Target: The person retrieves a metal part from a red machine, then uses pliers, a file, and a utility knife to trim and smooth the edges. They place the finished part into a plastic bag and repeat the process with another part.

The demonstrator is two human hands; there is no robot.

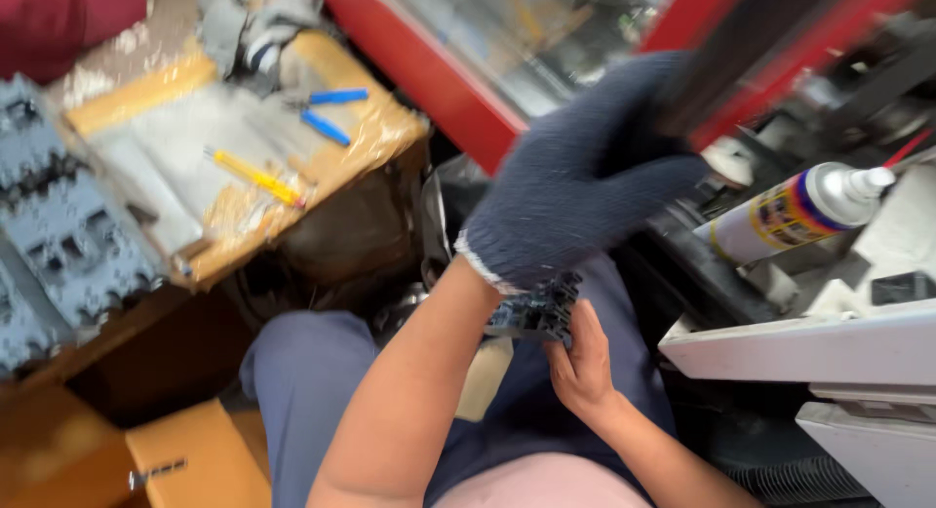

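Head view, looking down at my lap. My left hand is wearing a dark knitted glove and is reaching up and across toward a dark bar by the red frame. Its fingertips are lying against that bar, but motion blur is hiding whether they are actually closing round it, so I cannot tell the grip there.

My right hand is bare and is clamping a dark grey plastic part, ribbed and blocky, fingers wrapping its right end. The part is sitting low over my lap, just under the gloved wrist, and the left forearm is crossing in front of it, so its left end is partly hidden.

A spray can with a white cap and a thin red straw is lying tilted on the right, well apart from both hands, above a white machine ledge.

On the left, a taped cardboard surface is carrying a yellow tool and two blue ones, with crumpled gloves at its far end. More grey moulded parts are stacking up at the far left edge. A cardboard box is sitting low left beside my knee.
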